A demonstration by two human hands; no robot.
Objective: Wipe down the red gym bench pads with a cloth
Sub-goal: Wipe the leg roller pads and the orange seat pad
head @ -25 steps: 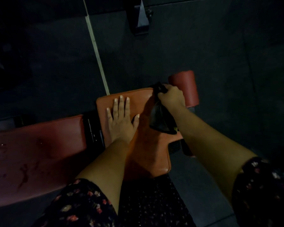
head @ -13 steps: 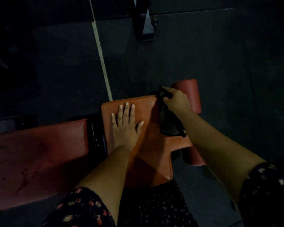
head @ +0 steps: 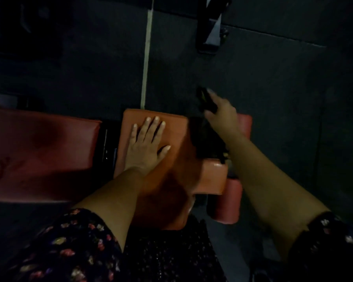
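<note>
A red-orange seat pad (head: 177,127) fills the middle of the head view, with a long red back pad (head: 41,151) to its left. My left hand (head: 146,145) lies flat on the seat pad, fingers straight. My right hand (head: 222,115) grips a dark cloth (head: 207,139) at the pad's far right corner. The cloth hangs down below the hand over the pad's right edge. Two red roller pads sit on the right, one (head: 245,125) behind my right hand and one (head: 226,202) lower down.
Dark rubber floor (head: 273,88) surrounds the bench, with a pale seam line (head: 146,58) running away from me. A dark metal frame foot (head: 209,27) stands at the top. A black hinge gap (head: 107,147) separates the two pads. My dark patterned clothing fills the bottom.
My right hand has lifted with the cloth toward the seat pad's far right corner and slightly beyond its edge. My left hand stays flat on the pad. The camera has shifted.
</note>
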